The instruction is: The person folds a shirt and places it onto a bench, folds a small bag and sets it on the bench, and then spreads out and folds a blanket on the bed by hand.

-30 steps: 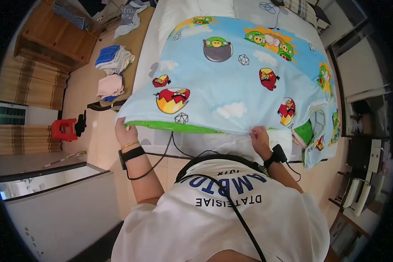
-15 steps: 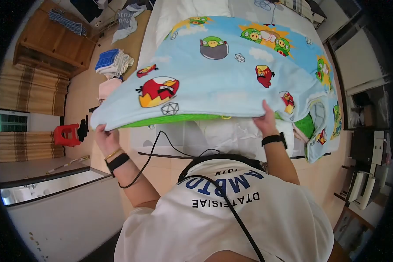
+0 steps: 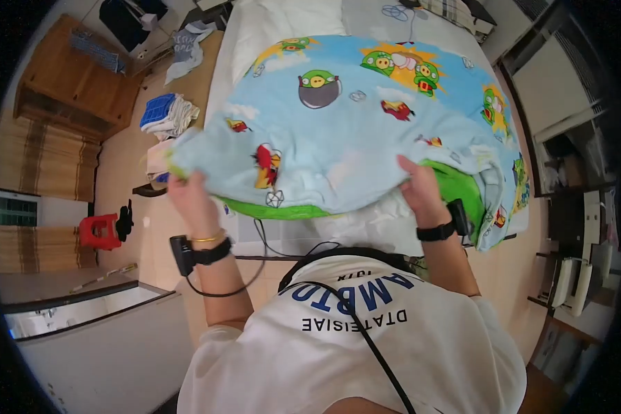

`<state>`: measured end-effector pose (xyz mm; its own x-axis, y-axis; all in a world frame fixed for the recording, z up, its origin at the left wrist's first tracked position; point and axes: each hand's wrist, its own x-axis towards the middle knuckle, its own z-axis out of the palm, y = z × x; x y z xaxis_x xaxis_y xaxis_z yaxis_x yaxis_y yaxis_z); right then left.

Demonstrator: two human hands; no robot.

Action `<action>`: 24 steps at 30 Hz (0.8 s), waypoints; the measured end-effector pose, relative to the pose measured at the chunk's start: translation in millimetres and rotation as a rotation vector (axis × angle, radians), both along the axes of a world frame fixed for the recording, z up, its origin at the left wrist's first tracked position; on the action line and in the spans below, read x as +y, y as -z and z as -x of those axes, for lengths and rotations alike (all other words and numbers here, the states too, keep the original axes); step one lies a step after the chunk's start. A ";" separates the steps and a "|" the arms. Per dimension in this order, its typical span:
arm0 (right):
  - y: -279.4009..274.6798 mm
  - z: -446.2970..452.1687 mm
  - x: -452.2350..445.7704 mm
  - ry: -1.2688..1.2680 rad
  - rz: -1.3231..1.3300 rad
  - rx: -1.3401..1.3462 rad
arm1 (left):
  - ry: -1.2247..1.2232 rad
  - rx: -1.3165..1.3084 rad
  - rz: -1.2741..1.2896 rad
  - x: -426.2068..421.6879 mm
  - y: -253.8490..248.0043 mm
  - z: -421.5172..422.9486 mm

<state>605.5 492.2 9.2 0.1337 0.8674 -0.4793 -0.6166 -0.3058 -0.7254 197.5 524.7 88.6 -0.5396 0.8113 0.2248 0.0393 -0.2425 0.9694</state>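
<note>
A light blue blanket (image 3: 324,145) with cartoon birds and green pigs is spread over the bed, its bright green underside (image 3: 272,208) showing along the near edge. At its near left corner, my left hand (image 3: 193,199) is closed on the fabric, slightly blurred. My right hand (image 3: 421,188) grips the near edge farther right, thumb on top. Between the two hands the blanket sags in soft folds. To the right of my right hand the edge is turned back, baring more green lining. Black bands with small boxes are on both my wrists.
White bedding (image 3: 372,224) lies under the blanket. A black cable (image 3: 262,238) loops from my left wrist past my shirt. Left of the bed are stacked folded clothes (image 3: 169,114), a red stool (image 3: 100,231) and a wooden cabinet (image 3: 76,76). Shelving (image 3: 576,159) stands at right.
My left hand has moved right and slightly up with the blanket's corner, so the edge between my hands has slackened and wrinkled. My right hand stays nearly in place.
</note>
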 end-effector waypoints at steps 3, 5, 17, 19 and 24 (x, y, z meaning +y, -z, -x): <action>-44.4 57.5 -14.9 -0.025 -0.171 0.059 | 0.391 0.178 0.072 -14.7 -0.1 -96.7; -37.3 60.6 -19.2 -0.086 -0.065 0.001 | 0.625 0.124 0.159 -35.8 9.4 -157.1; -11.9 13.2 -49.7 -0.141 -0.136 0.100 | 0.583 1.020 -0.036 -15.3 78.7 -251.4; 6.5 -14.2 -62.1 -0.158 -0.135 0.272 | 0.530 0.931 -0.009 -1.1 64.9 -251.5; 66.0 -114.2 -107.1 0.477 0.395 0.559 | 0.427 0.647 -0.061 7.4 -14.4 -207.7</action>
<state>719.7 385.1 -56.8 0.0961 0.5323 -0.8411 -0.9818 -0.0882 -0.1680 405.2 532.1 103.1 0.0704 0.8955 0.4394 0.4837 -0.4159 0.7701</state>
